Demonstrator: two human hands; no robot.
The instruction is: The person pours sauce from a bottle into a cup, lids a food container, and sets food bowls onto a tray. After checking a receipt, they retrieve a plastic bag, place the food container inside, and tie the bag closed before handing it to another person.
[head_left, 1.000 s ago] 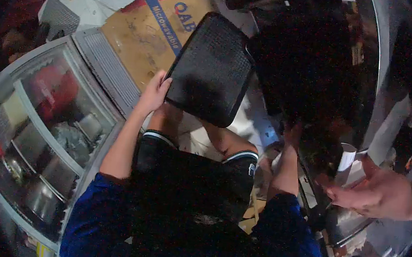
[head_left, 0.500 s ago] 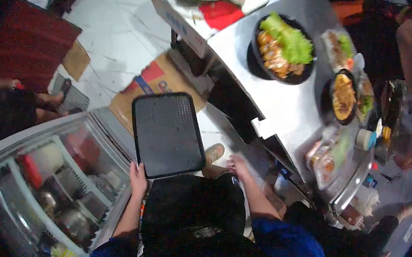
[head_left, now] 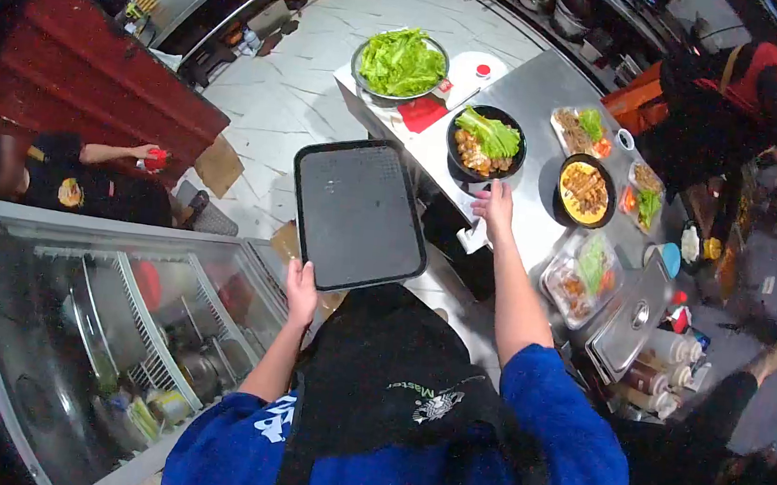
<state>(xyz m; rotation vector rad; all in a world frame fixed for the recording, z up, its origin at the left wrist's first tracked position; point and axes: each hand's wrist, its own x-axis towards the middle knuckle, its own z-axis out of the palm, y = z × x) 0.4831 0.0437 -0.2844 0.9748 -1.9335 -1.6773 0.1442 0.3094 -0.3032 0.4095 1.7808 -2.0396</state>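
My left hand (head_left: 302, 290) raised, fingers clamped, thumb on top, my right arm stretched forward, right hand (head_left: 495, 206) unclenched, fingers pointing ahead

We read only one word: "Master", printed small and upside down to us beside a pale emblem on the black apron (head_left: 434, 404), at about 6 o'clock. White lettering on the blue sleeve (head_left: 276, 422), at 7 o'clock, is too folded to read.

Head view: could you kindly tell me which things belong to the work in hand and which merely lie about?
In hand: black tray, gripped by the left hand; black bowl of meat and lettuce, by the right hand.
Lying about: metal lettuce bowl; second black dish; plastic containers; sauce bottles; display case.
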